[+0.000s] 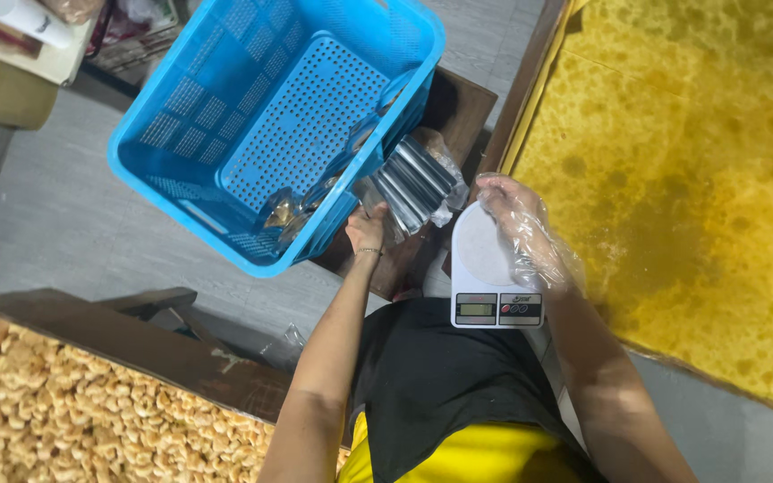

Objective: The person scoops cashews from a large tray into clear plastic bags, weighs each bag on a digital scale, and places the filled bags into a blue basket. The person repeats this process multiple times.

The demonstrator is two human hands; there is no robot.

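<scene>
Left hand [367, 229] fingers closed on the stack of silvery foil pouches [409, 183] just beyond them beside the blue crate [181, 107]; plastic-gloved right hand [521, 224] fingers spread loosely over the white scale [489, 268], gripping nothing.

Left hand [367, 229] is reaching out to a stack of shiny silver pouches [413, 183], fingers right on them, with a tilted blue plastic crate [225, 98] just beyond. Right hand [516, 219], in a loose clear plastic glove, rests on the edge of a white kitchen scale [487, 268]. Tray of cashews [91, 420] sits below the left arm, and a yellow blotchy surface [691, 179] lies to the right of the right hand.
</scene>
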